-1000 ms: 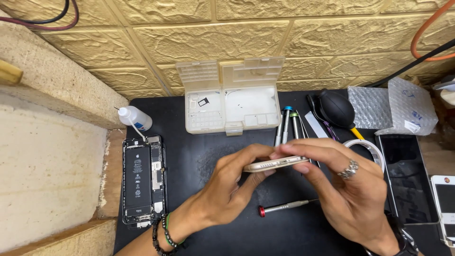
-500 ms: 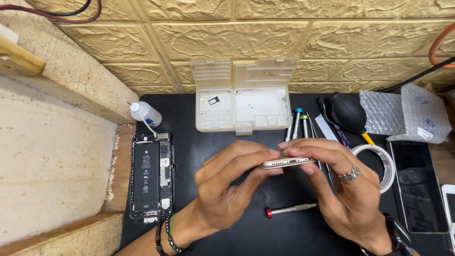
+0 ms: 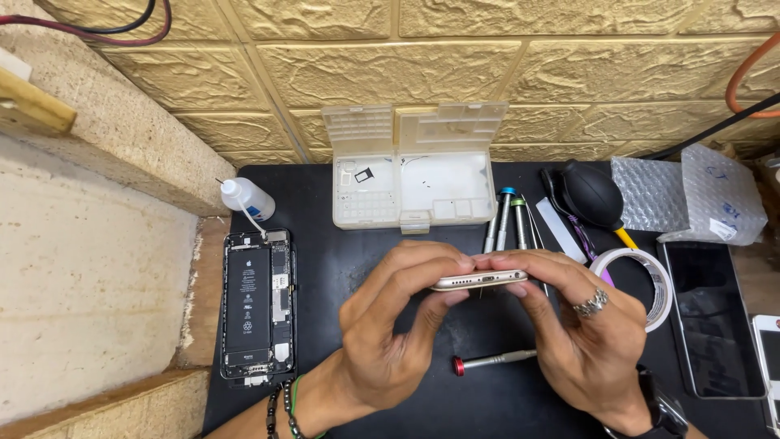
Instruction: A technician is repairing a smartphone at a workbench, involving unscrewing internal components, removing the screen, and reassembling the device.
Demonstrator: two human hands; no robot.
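Both hands hold a slim gold-coloured phone [image 3: 481, 280] edge-on above a black mat [image 3: 325, 268], its bottom ports facing me. My left hand [image 3: 390, 333] pinches its left end between thumb and fingers. My right hand [image 3: 581, 325], with a ring on one finger, grips its right end. Just under the hands on the mat lies a small screwdriver with a red cap [image 3: 491, 360].
An opened phone body showing its battery [image 3: 256, 305] lies at the mat's left, a small white dropper bottle [image 3: 246, 200] behind it. A clear parts box [image 3: 414, 167] stands open at the back. Further screwdrivers [image 3: 508, 215], a black blower [image 3: 591, 195], tape roll [image 3: 650, 280] and screen [image 3: 715, 325] sit right.
The view has shifted slightly. Both hands keep the phone pinched, and it has tilted a little more level.
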